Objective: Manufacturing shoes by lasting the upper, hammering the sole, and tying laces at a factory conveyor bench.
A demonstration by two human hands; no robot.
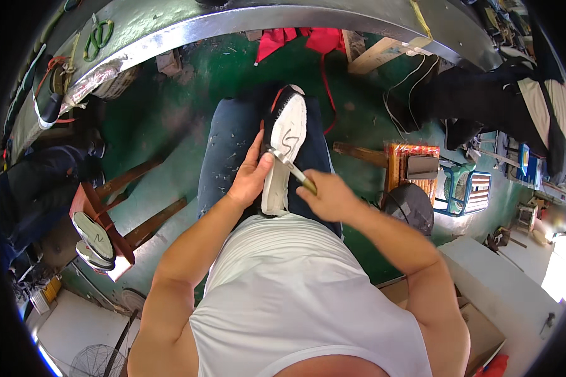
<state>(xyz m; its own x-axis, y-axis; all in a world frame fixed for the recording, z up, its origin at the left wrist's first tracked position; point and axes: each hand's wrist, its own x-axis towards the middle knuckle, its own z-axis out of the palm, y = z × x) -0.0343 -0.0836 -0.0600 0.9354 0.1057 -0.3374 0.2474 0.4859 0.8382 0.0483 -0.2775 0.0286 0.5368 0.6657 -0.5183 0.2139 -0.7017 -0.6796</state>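
Green floor (358,119), scuffed in places. Across the top, a metal-edged bench (233,22). To the left, a brown wooden stool (122,244); to the right, a blue-framed slatted chair (479,192). Lower right, a pale wall (528,308) near a glaring patch of light (563,267), window or doorway unclear.

Hands (250,179) holding shoe (290,122) and hammer (292,168), green floor (226,69)

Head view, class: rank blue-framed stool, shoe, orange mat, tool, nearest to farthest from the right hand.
1. Tool, in the right hand.
2. Shoe, on the lap.
3. Orange mat, at right.
4. Blue-framed stool, beyond the mat.
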